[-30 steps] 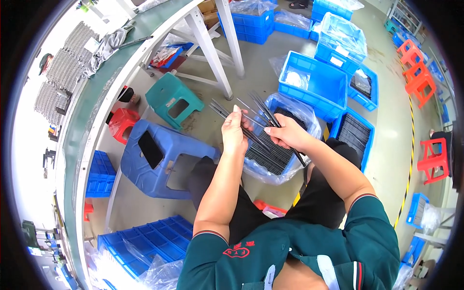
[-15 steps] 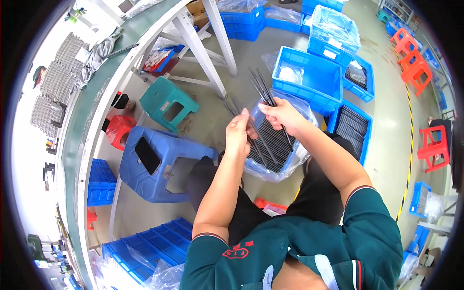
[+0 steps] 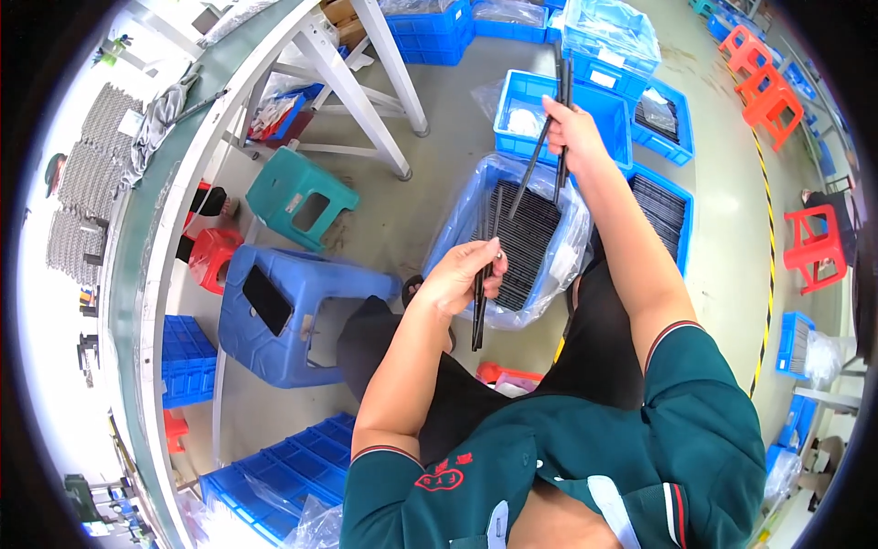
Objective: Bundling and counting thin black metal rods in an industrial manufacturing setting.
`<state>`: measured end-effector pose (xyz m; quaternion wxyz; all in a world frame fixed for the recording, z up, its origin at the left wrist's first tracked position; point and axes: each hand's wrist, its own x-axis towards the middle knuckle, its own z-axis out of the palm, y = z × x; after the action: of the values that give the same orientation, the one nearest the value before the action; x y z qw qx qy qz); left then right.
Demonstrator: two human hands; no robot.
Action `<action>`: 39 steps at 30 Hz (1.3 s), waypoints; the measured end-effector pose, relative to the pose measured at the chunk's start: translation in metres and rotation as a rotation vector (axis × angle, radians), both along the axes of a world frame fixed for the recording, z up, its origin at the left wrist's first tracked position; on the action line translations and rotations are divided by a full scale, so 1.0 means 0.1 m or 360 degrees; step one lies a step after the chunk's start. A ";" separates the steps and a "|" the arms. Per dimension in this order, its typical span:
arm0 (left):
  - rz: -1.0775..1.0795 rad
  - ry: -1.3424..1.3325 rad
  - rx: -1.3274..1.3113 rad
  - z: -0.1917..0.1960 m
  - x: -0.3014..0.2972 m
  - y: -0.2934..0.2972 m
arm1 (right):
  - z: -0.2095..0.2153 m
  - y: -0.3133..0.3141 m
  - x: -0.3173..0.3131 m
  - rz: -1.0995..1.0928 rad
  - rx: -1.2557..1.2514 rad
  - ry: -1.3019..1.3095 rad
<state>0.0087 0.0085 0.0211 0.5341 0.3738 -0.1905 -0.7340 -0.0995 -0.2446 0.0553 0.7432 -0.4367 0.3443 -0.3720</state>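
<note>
Over the plastic-lined blue bin (image 3: 549, 240) in front of the seated person, the two hands have come apart: a moment ago both were bunched together on one fan of thin black strips just above the bin, and now the bundle is split between them. That looks to me like a sorting or counting-off step, a few strips being parted from the rest. Her right hand (image 3: 574, 134) has lifted up and away toward the far blue crates (image 3: 611, 108), its fingers pinching a few black strips (image 3: 554, 137) that stand nearly upright and hang down toward the bin. Her left hand (image 3: 465, 276) sits lower, near the bin's near edge, curled round two or three more strips (image 3: 479, 297) that point down past the knee. Each strip is long, slim, flat and dark, stiff enough to hold straight. Many more lie stacked flat inside the bin. A blue stool (image 3: 274, 316) stands on the floor at her left
</note>
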 end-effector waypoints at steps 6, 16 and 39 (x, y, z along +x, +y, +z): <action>0.0248 -0.0072 0.0012 0.00 0.06 -0.07 | -0.16 0.63 0.16 0.0467 -0.0045 0.0255; 0.0492 0.0011 0.0059 -0.02 0.05 -0.10 | -0.14 1.18 0.33 0.0807 -0.0851 0.0925; 0.1646 0.0176 -0.0154 0.02 0.41 -0.14 | 0.00 1.40 -0.01 0.1094 -0.0582 0.0713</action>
<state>0.0500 -0.0051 0.0234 0.8526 0.3547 0.0138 -0.3834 -0.1008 -0.1051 0.0552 0.6413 -0.7197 0.2604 -0.0544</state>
